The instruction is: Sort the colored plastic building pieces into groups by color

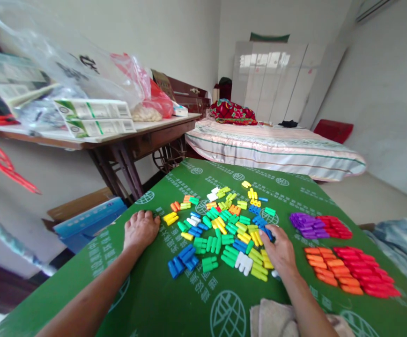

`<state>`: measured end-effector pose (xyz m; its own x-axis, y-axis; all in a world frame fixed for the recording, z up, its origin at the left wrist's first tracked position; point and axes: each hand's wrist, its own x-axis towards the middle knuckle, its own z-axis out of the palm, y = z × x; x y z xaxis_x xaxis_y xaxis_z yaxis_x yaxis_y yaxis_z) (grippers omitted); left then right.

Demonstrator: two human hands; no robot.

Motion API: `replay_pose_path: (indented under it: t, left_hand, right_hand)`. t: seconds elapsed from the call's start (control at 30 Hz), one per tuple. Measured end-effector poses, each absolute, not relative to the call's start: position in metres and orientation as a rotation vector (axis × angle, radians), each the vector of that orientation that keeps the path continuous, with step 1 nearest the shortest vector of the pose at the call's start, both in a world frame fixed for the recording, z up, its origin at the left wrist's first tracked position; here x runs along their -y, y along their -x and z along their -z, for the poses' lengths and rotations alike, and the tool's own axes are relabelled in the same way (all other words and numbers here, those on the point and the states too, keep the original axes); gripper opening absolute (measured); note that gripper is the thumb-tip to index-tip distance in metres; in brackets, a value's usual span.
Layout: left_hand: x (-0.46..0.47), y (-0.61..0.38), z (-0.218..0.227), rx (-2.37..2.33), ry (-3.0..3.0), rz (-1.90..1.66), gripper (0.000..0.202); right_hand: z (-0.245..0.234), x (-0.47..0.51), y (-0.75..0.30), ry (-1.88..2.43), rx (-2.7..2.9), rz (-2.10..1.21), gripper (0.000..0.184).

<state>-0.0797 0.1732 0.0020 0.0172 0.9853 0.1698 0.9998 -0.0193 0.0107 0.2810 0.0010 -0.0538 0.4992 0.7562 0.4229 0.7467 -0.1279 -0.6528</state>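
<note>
My left hand (142, 229) lies palm down on the green table (147, 299), left of the pile, holding nothing. At the right side of the pile my right hand (278, 245) has thumb and fingers closed on a blue bullet-shaped building block (268, 232), partly hidden by the hand. Mixed blocks spread between the hands: green ones (210, 264), yellow ones (170, 218), white ones (243, 263) and orange ones (234, 210). A small blue group (184, 260) lies at the near left of the pile.
Right of my right hand lie sorted groups of purple (307, 225), red (366, 271) and orange blocks (333, 271). A beige cloth (273, 318) lies at the near edge. Beyond are a bed (277, 145) and, at left, a sewing-machine table (147, 135) with boxes and bags.
</note>
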Motion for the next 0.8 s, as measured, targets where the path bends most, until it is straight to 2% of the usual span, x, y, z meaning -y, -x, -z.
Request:
replay_pose_path:
  t: [0.27,0.8]
  left_hand:
    - [-0.175,0.080,-0.002,2.100,2.164,0.203,0.059]
    - [-0.174,0.082,-0.009,2.119,2.211,0.257,0.056]
  right_hand:
    - [0.056,-0.001,-0.290,1.977,1.071,-0.117,0.049]
    - [0.057,-0.043,-0.247,1.938,1.202,-0.028,0.028]
